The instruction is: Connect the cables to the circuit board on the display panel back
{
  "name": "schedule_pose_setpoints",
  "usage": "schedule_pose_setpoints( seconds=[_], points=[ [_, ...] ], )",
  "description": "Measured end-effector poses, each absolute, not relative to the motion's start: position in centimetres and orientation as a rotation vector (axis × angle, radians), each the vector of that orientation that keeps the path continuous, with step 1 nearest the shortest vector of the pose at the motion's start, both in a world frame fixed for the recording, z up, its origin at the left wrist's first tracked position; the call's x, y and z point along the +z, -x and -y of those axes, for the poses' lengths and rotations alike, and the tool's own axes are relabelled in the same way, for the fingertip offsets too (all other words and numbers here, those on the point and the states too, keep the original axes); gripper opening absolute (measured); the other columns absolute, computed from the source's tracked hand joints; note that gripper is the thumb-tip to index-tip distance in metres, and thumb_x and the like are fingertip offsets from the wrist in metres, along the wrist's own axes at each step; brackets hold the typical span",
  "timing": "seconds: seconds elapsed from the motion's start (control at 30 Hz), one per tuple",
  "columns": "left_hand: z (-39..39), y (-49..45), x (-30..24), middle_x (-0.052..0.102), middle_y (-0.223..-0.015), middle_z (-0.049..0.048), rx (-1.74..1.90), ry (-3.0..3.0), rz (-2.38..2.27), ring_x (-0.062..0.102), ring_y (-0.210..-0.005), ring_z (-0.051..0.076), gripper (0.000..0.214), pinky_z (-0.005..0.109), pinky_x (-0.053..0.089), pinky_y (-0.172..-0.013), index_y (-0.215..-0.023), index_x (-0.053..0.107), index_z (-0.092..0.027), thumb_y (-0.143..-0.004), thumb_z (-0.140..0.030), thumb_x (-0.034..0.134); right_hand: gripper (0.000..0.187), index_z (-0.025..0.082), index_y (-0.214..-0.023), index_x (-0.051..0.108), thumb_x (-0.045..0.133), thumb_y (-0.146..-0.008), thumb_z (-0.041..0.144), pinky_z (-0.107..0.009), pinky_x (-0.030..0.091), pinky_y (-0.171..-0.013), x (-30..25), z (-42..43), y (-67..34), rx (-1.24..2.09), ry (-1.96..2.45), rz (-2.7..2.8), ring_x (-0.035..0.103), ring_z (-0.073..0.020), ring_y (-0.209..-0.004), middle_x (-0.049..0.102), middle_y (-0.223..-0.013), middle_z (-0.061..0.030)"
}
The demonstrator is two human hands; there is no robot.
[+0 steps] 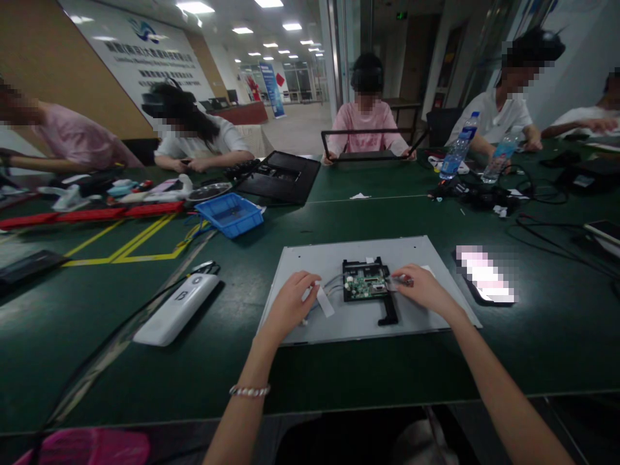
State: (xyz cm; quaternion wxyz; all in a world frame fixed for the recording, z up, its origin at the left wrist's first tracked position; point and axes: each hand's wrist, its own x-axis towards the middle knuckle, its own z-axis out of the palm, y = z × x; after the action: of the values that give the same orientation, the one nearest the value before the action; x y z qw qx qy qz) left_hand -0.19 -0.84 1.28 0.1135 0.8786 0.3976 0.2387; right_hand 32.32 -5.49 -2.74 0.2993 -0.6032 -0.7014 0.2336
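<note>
A green circuit board (364, 285) sits in a black bracket (389, 311) on a flat light-grey panel (358, 326). Grey cables (333, 284) run leftward from the board. My left hand (294, 300) is over the panel's left part, fingers pinched at the top end of a white strip (325, 301) that lies beside the cables. At the board's right edge, my right hand (422, 287) has its thumb and fingers drawn together. Whatever sits between those fingers is too small and blurred to name.
Right of the panel lies a phone (485, 276); to the left, a white power bank (179, 310) with a black cable. Farther back stand a blue tray (230, 216) and water bottles (458, 148). Across the green table (310, 384), a person (365, 119) holds a black frame (372, 131).
</note>
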Motion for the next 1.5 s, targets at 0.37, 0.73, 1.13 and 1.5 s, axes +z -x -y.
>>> schedule_pose_setpoints(
  seconds=[0.37, 0.73, 1.13, 1.5],
  points=[
    [2.3, -0.9, 2.4, 0.057, -0.089, 0.0049, 0.362, -2.627, -0.98, 0.054, -0.087, 0.021, 0.023, 0.035, 0.043, -0.079, -0.101, 0.061, -0.021, -0.09, -0.03, 0.043, 0.016, 0.02, -0.09, 0.066, 0.059, -0.075, 0.025, -0.034, 0.048, -0.074, -2.7, 5.6, -31.9, 0.647, 1.588, 1.894, 0.059, -0.0184, -0.084, 0.061, -0.095, -0.0058],
    [2.6, -1.4, 2.1, 0.055, -0.076, 0.0032, 0.245, -2.665, -1.002, 0.054, -0.074, 0.019, 0.019, 0.032, 0.042, -0.068, -0.081, 0.055, -0.021, -0.088, -0.031, 0.041, 0.02, 0.02, -0.092, 0.064, 0.057, -0.073, 0.024, -0.028, 0.047, -0.064, -2.9, 5.6, -31.9, 0.769, 1.565, 1.815, 0.062, -0.016, -0.069, 0.065, -0.074, -0.0012],
    [1.1, 0.1, 1.1, 0.058, -0.084, 0.0063, 0.322, -2.874, -1.317, 0.053, -0.086, 0.024, 0.019, 0.037, 0.04, -0.078, -0.099, 0.055, -0.021, -0.089, -0.018, 0.038, 0.023, 0.02, -0.094, 0.066, 0.053, -0.077, 0.026, -0.029, 0.045, -0.064, -3.2, 5.3, -36.6, 0.383, 1.998, 1.596, 0.062, -0.0189, -0.072, 0.066, -0.085, -0.006],
    [-0.2, 1.6, 0.4, 0.058, -0.091, 0.0084, 0.353, -2.901, -1.392, 0.052, -0.087, 0.024, 0.022, 0.037, 0.039, -0.079, -0.1, 0.059, -0.02, -0.088, -0.016, 0.041, 0.032, 0.019, -0.113, 0.06, 0.049, -0.084, 0.026, -0.041, 0.04, -0.096, -2.2, 3.9, -33.4, 0.161, 1.641, 1.823, 0.052, -0.0241, -0.11, 0.057, -0.116, -0.0099]
  ],
)
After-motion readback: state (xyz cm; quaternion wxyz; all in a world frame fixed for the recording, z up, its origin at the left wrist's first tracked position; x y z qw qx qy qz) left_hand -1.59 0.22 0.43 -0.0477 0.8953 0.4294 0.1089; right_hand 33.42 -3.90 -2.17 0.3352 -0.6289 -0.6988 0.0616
